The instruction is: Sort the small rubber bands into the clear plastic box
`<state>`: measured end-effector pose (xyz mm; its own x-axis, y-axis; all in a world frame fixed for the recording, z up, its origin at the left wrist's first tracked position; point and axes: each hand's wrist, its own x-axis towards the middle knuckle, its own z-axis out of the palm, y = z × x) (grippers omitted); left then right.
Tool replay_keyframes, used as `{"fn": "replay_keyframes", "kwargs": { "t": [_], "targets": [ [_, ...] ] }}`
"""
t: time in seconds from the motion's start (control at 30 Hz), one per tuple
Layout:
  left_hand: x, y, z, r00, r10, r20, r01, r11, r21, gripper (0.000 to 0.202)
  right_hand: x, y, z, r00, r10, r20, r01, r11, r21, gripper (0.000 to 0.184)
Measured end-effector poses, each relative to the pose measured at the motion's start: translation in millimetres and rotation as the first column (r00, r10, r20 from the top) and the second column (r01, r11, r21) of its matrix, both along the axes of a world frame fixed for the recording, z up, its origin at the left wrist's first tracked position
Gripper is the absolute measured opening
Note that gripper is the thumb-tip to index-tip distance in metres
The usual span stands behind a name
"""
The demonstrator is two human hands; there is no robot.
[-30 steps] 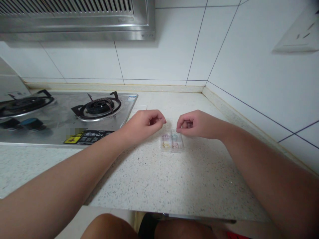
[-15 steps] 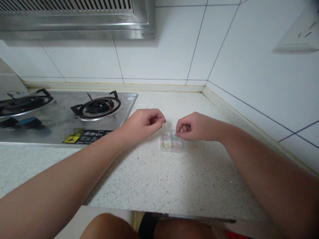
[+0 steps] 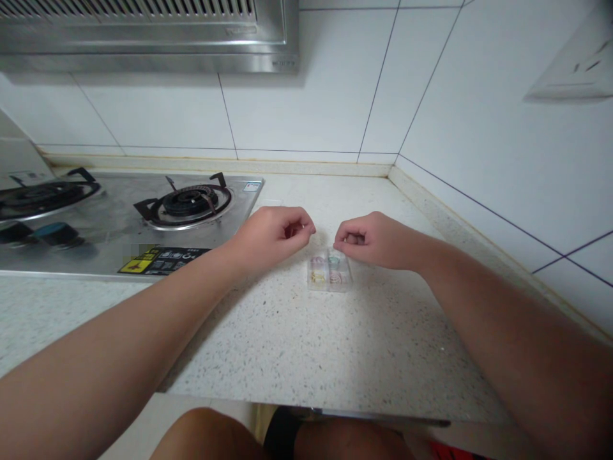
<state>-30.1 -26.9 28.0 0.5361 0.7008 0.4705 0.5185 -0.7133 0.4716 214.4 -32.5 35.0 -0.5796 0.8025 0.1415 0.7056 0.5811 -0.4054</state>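
A small clear plastic box (image 3: 329, 287) with compartments lies on the speckled countertop (image 3: 287, 345). Tiny coloured loops, pinkish, yellow and greenish, show inside its compartments. My left hand (image 3: 282, 231) hovers up and left of the box, thumb and fingertips pinched together; anything between them is too small to make out. Just above the box's upper right corner is my right hand (image 3: 368, 239), its thumb and forefinger also pinched. Whatever those fingertips hold, if anything, cannot be seen. The two pinches face each other across a short gap.
A steel gas hob (image 3: 105, 255) with black burners takes up the left of the counter. Above it hangs a range hood (image 3: 191, 57). White tiled walls meet in the corner behind, and a wall socket (image 3: 579, 64) sits high on the right. A faint clear flat piece (image 3: 271, 203) lies by the hob's edge.
My right hand has shifted slightly left and up from the box, uncovering more of its upper right compartment. My left hand stays almost where it was, still pinched.
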Motion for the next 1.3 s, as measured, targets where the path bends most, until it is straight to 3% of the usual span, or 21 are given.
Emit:
{"fn": "replay_keyframes", "kwargs": {
  "t": [0.13,0.3,0.47,0.67,0.87,1.03,1.3],
  "targets": [
    [-9,6,5.3,0.999,0.042,-0.034,-0.037,0.989,0.140,0.018,2,2,-2.3,1.000,-0.014,0.021,0.012,0.994,0.108,0.021],
    [-30,14,22.9,0.976,0.220,0.004,-0.211,0.930,0.300,0.020,5,5,-4.9,0.997,-0.034,0.070,0.018,0.977,0.212,0.022],
    [-51,24,35.5,0.894,0.351,-0.279,-0.232,0.895,0.381,0.022,6,6,-5.9,0.994,-0.050,0.099,0.025,0.971,0.237,0.022],
    [-63,40,30.4,0.750,0.354,-0.559,-0.239,0.933,0.270,0.023,7,8,-7.8,0.990,-0.071,0.122,0.038,0.967,0.251,0.022],
    [-68,48,24.0,0.672,0.284,-0.684,-0.303,0.948,0.096,0.024,7,9,-8.5,0.986,-0.068,0.153,0.030,0.972,0.235,0.022],
    [-67,49,22.3,0.658,0.286,-0.697,-0.346,0.937,0.059,0.027,6,8,-7.6,0.983,-0.077,0.165,0.039,0.974,0.223,0.021],
    [-74,55,17.0,0.681,0.239,-0.692,-0.316,0.948,0.016,0.026,6,7,-7.4,0.986,-0.064,0.157,0.029,0.975,0.218,0.022]
  ]
}}
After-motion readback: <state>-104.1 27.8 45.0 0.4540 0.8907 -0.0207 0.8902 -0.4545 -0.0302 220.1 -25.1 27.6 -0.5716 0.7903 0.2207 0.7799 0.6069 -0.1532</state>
